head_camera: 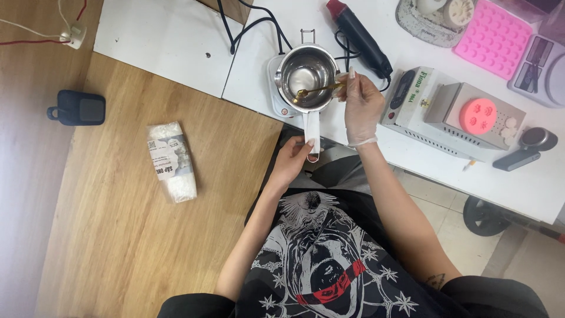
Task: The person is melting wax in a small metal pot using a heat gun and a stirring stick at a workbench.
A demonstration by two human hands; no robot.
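Head camera looks straight down over the person's black printed shirt (329, 259) to two bare forearms reaching up toward a white worktop (176, 41). Nearest, the left hand (291, 160) closes its thumb and fingers around the end of the white handle (312, 132) of a small steel pot (306, 76), which sits on a little white hotplate (279, 94) at the worktop's front edge. Just beyond, the right hand (360, 106), in a thin clear glove, pinches a gold spoon (318, 90) between thumb and fingertips; the spoon's bowl reaches in over the pot's shiny inside. To the left, on the wooden table (118, 224), lies a clear bag of white flakes (172, 162), and farther left a dark blue key fob (76, 108). Right of the pot stands a grey metal machine (453, 115) bearing a round pink mould (478, 115). Farther back lie a black heat gun (359, 35) with its cord and a pink silicone tray (493, 38).
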